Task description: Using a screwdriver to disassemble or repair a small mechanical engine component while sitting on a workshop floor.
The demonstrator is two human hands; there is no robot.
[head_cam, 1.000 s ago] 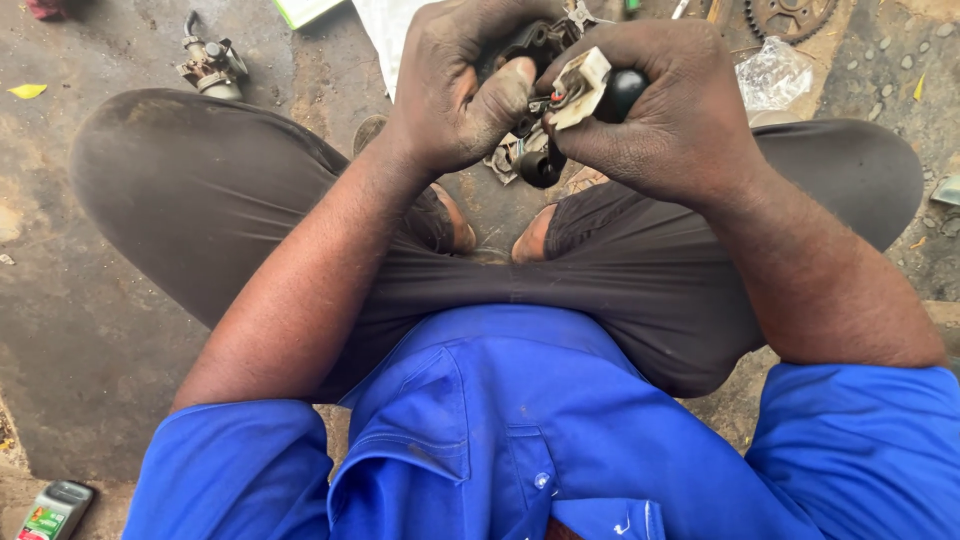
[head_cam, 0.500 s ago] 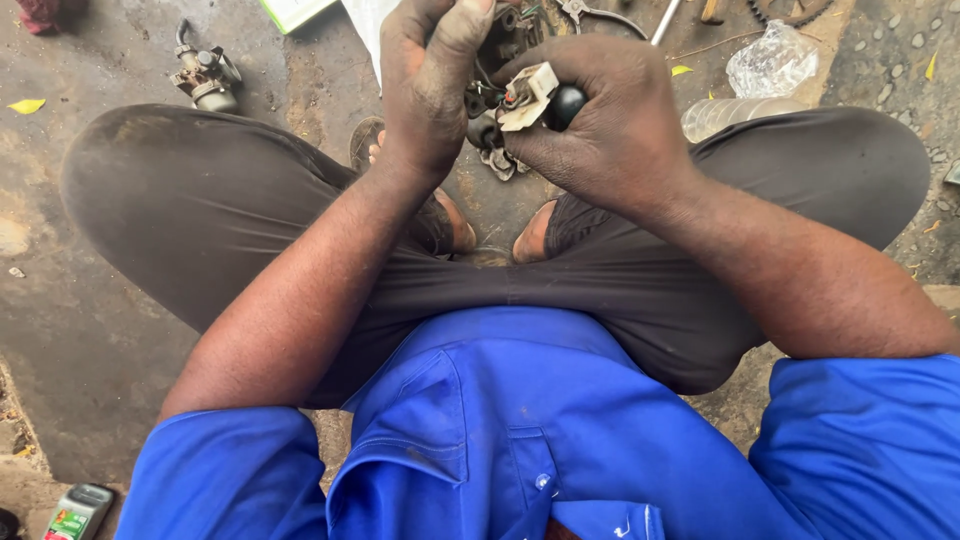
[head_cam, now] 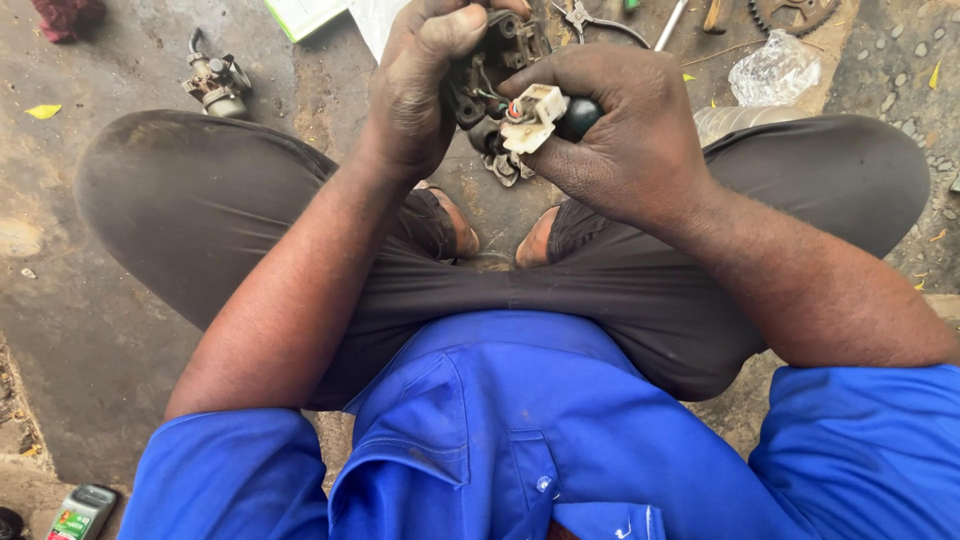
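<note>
I sit low with my knees apart, both hands raised over the ground between them. My left hand (head_cam: 425, 85) grips a dark, greasy electrical part (head_cam: 490, 65) with wires. My right hand (head_cam: 620, 130) is closed around a black rounded handle (head_cam: 578, 115) and presses a white plastic connector (head_cam: 532, 115) against it with the thumb. The two hands touch around the part. A small metal piece (head_cam: 505, 168) hangs under them.
A small carburettor (head_cam: 218, 82) lies on the concrete at upper left. Pliers (head_cam: 598, 20), a sprocket (head_cam: 795, 12), a clear plastic bag (head_cam: 775, 70) and white papers (head_cam: 330, 15) lie beyond my hands. A small green-labelled container (head_cam: 80, 512) sits at bottom left.
Both hands have stayed together on the part; my left thumb has shifted up over it. The view has drifted slightly, moving the hands a little lower in frame.
</note>
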